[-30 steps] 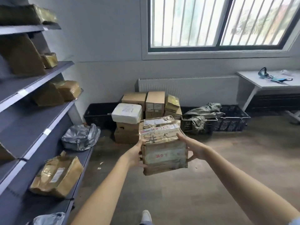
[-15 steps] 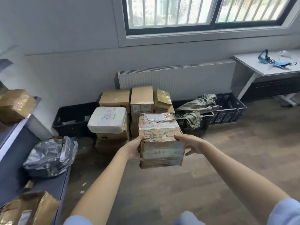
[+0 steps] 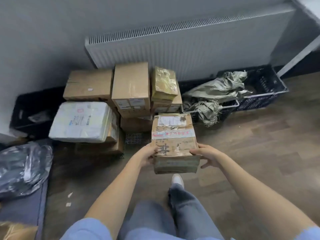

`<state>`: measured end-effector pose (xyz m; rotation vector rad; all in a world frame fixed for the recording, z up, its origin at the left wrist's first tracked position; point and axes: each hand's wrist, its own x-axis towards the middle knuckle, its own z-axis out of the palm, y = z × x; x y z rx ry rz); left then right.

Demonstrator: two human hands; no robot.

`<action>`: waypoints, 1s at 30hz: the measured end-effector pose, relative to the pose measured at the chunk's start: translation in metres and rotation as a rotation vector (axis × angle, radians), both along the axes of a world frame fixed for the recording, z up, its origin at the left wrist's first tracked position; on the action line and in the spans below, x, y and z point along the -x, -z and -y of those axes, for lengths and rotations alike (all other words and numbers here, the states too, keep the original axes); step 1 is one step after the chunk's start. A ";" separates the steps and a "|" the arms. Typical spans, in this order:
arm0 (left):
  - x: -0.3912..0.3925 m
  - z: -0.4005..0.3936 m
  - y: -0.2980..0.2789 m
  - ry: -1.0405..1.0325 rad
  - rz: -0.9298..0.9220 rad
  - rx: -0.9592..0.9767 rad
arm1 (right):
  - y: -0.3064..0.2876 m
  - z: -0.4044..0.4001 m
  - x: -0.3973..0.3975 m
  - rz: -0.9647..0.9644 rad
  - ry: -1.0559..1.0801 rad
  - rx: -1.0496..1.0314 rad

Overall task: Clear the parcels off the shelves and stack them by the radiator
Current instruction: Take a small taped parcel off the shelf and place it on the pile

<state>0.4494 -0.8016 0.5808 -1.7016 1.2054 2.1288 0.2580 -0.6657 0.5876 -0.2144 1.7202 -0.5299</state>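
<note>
Hands (image 3: 174,155) grip the taped parcel (image 3: 174,135) by its sides (long axis pointing toward the radiator (image 3: 190,45)).

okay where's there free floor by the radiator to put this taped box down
Bare wood floor lies right of the taped cardboard box both hands hold, in front of the black plastic crate. Against the white radiator it is crowded with stacked brown cartons.
</note>
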 end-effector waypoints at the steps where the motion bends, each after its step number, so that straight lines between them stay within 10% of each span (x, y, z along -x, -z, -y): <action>1: 0.012 0.009 0.017 0.031 0.006 -0.014 | 0.014 0.009 0.013 0.007 0.009 -0.033; 18: 0.123 0.159 0.292 -0.043 0.087 -0.027 | 0.299 0.184 0.101 -0.168 0.334 0.011; 30: 0.154 0.184 0.279 -0.279 0.153 -0.084 | 0.292 0.221 0.136 -0.446 -0.171 -0.113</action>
